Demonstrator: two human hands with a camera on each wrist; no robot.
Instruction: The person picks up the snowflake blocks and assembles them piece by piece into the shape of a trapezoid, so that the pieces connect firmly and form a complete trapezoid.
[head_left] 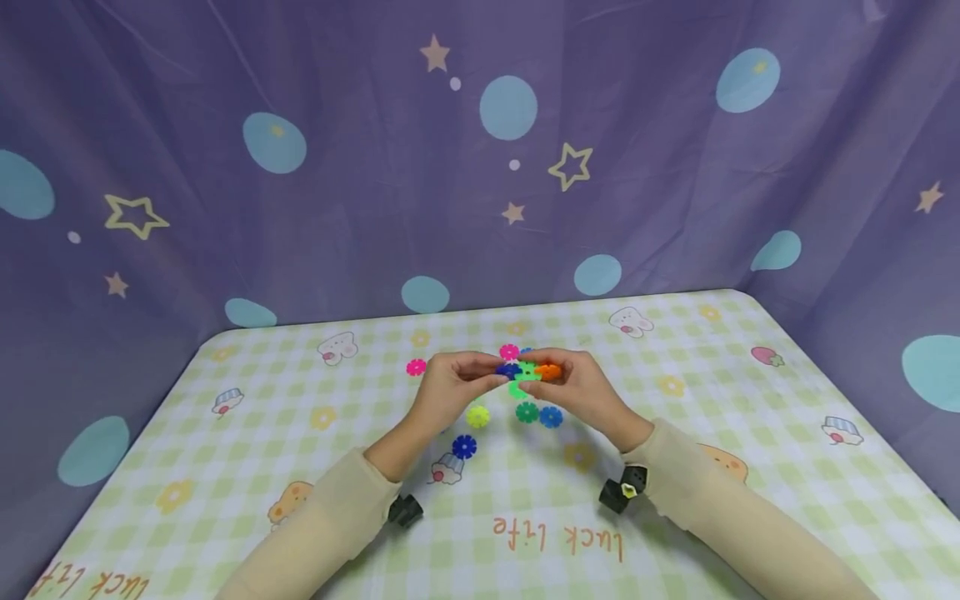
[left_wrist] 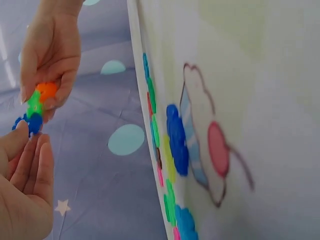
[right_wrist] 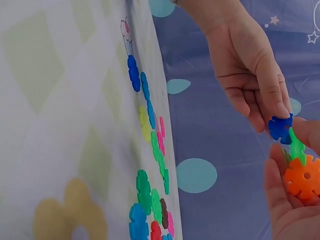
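Observation:
Above the table both hands meet over a small chain of notched plastic snowflake discs. My left hand [head_left: 450, 387] pinches the dark blue disc [right_wrist: 280, 128] between thumb and fingertips. The green disc [left_wrist: 34, 105] sits between the dark blue one and the orange disc [right_wrist: 303, 176], set crosswise to them and touching both. My right hand [head_left: 585, 390] holds the green and orange end, its thumb towards the green disc and its fingers behind the orange one. Fingers partly cover the joints, so how deep the slots go in cannot be told.
Loose discs lie on the checked tablecloth [head_left: 360, 500] below and behind the hands: a dark blue disc [head_left: 464, 447], a yellow disc [head_left: 477, 417], a teal green disc [head_left: 527, 412], a blue disc [head_left: 551, 417], a pink disc [head_left: 416, 367] and several others. A purple curtain [head_left: 360, 208] hangs behind.

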